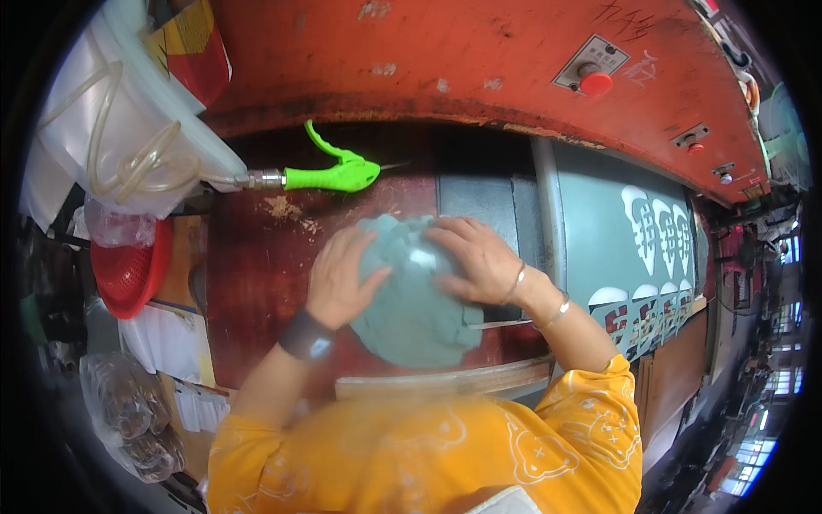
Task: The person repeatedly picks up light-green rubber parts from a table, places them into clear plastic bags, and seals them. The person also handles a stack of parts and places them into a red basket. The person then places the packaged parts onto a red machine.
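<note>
A rounded grey-green bundle of thin, layered material (415,313) with ragged edges lies in front of me; a shiny spot gleams on its top. My left hand (341,272) cups its left side, thumb resting on top and fingers bent along the edge. On the far right side, my right hand (481,259) grips it the same way, its thumb pointing inward. Parts of the fingertips are hard to make out. Beyond the bundle, a bright green air blow gun (334,176) with a thin nozzle lies on the dark red worktop (257,317).
An orange-red machine front (428,64) with a red push button (595,81) spans the far side. To the right lies a grey-green sheet (599,206) with cut-out shapes. At left are a clear hose (94,128), a red basket (133,265) and clear plastic bags (128,403).
</note>
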`<state>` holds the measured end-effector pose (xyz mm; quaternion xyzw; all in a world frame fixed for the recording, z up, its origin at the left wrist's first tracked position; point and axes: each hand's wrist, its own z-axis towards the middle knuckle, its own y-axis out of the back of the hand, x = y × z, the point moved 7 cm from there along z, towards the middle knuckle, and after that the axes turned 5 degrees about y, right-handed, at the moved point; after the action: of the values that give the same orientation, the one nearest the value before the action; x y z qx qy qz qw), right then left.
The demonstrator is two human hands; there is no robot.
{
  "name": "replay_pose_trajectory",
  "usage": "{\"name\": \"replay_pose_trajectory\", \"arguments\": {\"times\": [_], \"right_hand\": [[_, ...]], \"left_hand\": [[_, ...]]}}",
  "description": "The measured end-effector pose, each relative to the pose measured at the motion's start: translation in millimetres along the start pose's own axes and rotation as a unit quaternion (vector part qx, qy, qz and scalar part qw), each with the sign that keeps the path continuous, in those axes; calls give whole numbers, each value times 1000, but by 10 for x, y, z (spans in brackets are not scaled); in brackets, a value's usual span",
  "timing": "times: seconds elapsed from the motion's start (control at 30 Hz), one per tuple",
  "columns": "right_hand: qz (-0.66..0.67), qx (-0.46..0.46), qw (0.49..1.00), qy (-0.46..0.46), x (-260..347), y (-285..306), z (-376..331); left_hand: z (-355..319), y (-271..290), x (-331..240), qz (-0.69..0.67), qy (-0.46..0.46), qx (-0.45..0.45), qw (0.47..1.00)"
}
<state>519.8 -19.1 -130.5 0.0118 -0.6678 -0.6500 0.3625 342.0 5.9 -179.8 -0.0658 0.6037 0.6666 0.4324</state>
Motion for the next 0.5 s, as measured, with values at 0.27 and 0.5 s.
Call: {"name": "replay_pose_trajectory", "arguments": {"times": [0.27,0.5], "right_hand": [[-140,129,981,-33,239,-97,-47],[-105,226,962,-115,94,-56,-178]], "left_hand": [[-56,22,147,-33,76,33,996],[-86,-60,128,-43,75,13,996]]}}
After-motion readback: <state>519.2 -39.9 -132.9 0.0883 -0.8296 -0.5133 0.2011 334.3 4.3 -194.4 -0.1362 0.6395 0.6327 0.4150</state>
